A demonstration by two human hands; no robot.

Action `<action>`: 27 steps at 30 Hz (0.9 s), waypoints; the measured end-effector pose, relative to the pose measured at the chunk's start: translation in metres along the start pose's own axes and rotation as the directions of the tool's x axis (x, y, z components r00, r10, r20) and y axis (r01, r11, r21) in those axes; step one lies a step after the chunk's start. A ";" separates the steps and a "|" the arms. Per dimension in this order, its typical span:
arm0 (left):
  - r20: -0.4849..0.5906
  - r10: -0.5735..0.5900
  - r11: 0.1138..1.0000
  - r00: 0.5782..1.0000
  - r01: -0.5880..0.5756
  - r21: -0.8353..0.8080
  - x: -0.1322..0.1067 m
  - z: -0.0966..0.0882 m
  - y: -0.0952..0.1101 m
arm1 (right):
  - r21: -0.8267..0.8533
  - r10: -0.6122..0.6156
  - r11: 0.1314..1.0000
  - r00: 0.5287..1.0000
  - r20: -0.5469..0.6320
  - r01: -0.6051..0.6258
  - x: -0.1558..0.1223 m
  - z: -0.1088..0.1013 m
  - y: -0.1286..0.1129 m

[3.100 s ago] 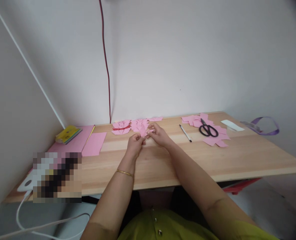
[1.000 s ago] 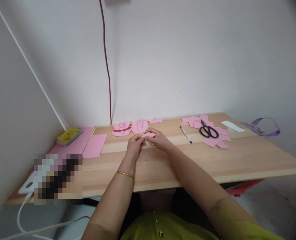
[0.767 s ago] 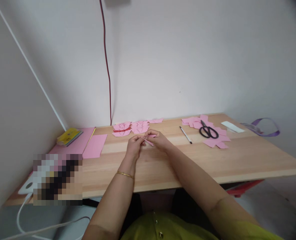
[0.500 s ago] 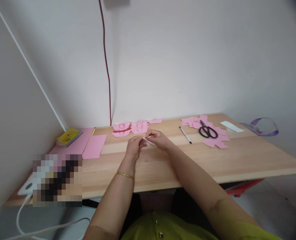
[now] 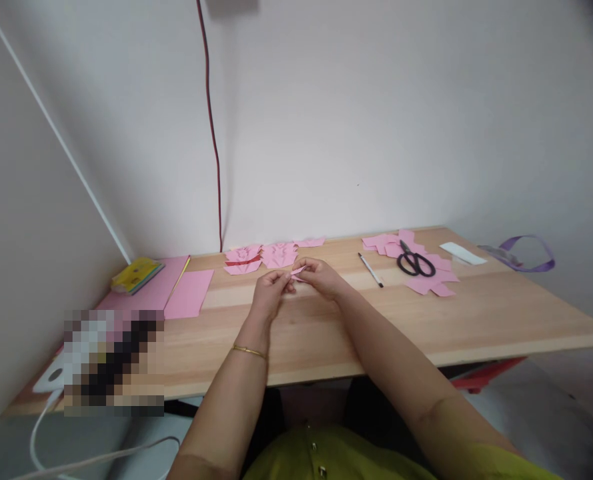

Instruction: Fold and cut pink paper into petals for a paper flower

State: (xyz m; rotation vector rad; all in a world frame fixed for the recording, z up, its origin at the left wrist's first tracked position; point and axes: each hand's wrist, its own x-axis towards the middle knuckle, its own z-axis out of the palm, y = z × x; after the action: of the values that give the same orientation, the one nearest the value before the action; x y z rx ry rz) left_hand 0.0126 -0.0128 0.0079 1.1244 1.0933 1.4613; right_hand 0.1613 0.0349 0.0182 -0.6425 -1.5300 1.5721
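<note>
Between my fingertips, just above the middle of the table (image 5: 306, 340), is a small piece of pink paper (image 5: 297, 274), mostly covered by my fingers. My left hand (image 5: 271, 293) pinches its left side. From the other side, my right hand (image 5: 320, 277) grips it between thumb and fingers. Beyond my hands lie rows of pink folded paper pieces (image 5: 279, 255), with a red strip (image 5: 243, 262) across the left row. Black-handled scissors (image 5: 415, 261) rest on a scatter of pink paper cut-outs (image 5: 429, 283) to the right, and a pen (image 5: 371, 270) lies nearer my right hand.
At the left are pink sheets (image 5: 190, 293), a yellow pencil (image 5: 178, 280) and a yellow packet (image 5: 135, 275). A white power strip (image 5: 50, 379) with a cable sits by the front left edge. White paper (image 5: 462, 253) and a purple ribbon (image 5: 541, 265) lie far right.
The pink paper has turned between my fingers and its lower flap no longer hangs down to the right. My hands have barely shifted.
</note>
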 end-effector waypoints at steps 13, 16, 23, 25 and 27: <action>-0.130 0.035 0.999 0.991 -0.032 0.024 0.003 0.001 -0.005 | 0.205 0.088 0.975 0.996 -0.012 -0.084 0.005 0.005 0.009; -0.131 0.068 0.997 0.989 -0.063 0.046 0.003 0.001 -0.008 | 0.127 0.048 0.991 0.999 -0.021 -0.045 0.004 0.010 0.010; -0.102 0.158 0.978 0.982 -0.141 0.150 0.002 0.000 -0.010 | -0.015 -0.030 0.999 0.991 -0.134 0.028 0.004 0.014 0.014; -0.104 0.163 0.977 0.981 -0.146 0.157 0.002 0.000 -0.010 | -0.024 -0.044 0.999 0.989 -0.141 0.041 0.006 0.014 0.016; -0.108 0.161 0.978 0.981 -0.143 0.154 0.002 -0.001 -0.010 | -0.030 -0.045 0.999 0.985 -0.164 0.040 0.008 0.013 0.018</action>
State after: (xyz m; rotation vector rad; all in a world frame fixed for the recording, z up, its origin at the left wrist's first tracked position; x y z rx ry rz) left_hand 0.0134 -0.0092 -0.0017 1.2595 1.2368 1.6062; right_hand 0.1426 0.0358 0.0034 -0.7315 -1.4342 1.4324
